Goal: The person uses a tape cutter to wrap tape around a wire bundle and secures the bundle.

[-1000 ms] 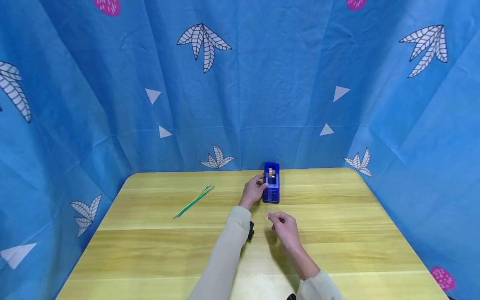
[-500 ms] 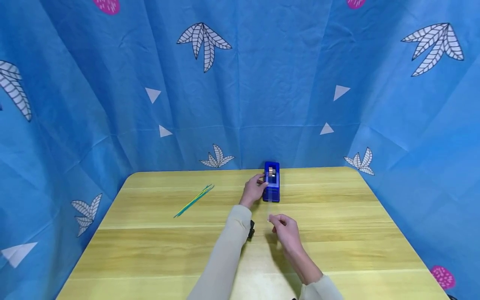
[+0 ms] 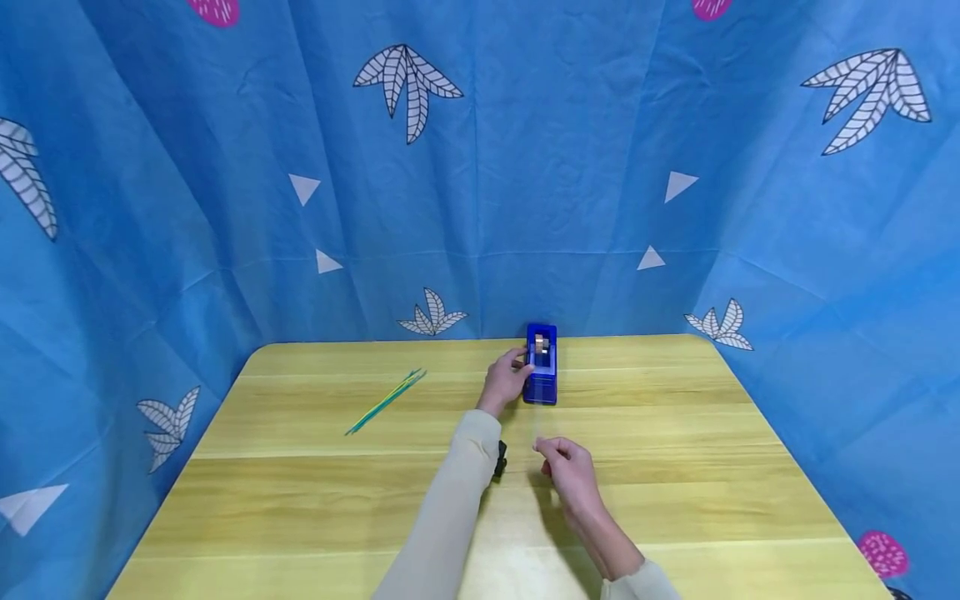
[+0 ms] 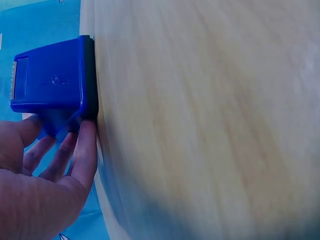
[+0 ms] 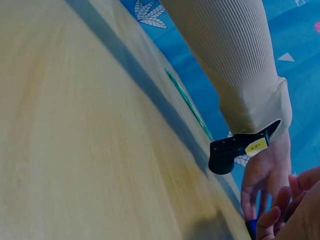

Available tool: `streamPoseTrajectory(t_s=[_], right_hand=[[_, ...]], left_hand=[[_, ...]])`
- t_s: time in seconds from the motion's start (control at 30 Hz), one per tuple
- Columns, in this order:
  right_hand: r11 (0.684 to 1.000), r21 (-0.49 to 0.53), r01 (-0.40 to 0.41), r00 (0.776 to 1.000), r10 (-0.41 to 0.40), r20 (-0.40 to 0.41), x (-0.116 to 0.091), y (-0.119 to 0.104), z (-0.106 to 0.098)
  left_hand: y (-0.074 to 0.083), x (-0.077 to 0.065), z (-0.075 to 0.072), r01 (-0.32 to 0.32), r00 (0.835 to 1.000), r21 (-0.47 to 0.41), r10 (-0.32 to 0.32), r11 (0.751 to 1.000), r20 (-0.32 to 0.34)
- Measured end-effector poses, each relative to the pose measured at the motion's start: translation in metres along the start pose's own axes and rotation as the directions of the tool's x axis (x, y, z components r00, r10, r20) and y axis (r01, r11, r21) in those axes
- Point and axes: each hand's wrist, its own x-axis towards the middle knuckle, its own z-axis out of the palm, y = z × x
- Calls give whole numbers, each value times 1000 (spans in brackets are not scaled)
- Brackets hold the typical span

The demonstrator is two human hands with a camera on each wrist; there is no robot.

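Blue dispenser (image 3: pixel 546 378) | long axis fore-aft | serrated end (image 4: pixel 13 80) toward right hand (image 3: pixel 572 473)

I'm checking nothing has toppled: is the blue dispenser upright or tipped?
Upright: the dispenser has its dark base flat against the table, and the head view, looking down, shows the roll in its top opening.

Left arm (image 3: pixel 433 533), in a long cream ribbed-fabric sleeve (image 5: pixel 225 45), extends forward. Left hand (image 3: pixel 503 383) reaches farther out, thumb opposed to bent fingers in a grip. Right hand (image 3: pixel 572 472) is nearer the body, thumb and index finger pinched, remaining fingers curled; right wrist (image 3: pixel 603 527) bare.
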Motion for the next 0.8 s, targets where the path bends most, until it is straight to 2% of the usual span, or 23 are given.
streamPoseTrajectory(t_s=[0.23, 0.6, 0.8], right_hand=[[1000, 23, 0, 1000, 0, 5, -6, 5, 1], [997, -51, 60, 998, -60, -3, -16, 10, -3], [998, -47, 35, 999, -34, 30, -22, 13, -2]], left_hand=[[0, -1, -1, 0, 1000, -8, 0, 1000, 2], [0, -1, 0, 10, 1000, -10, -10, 1000, -4], [0, -2, 1, 26, 1000, -14, -26, 1000, 13]])
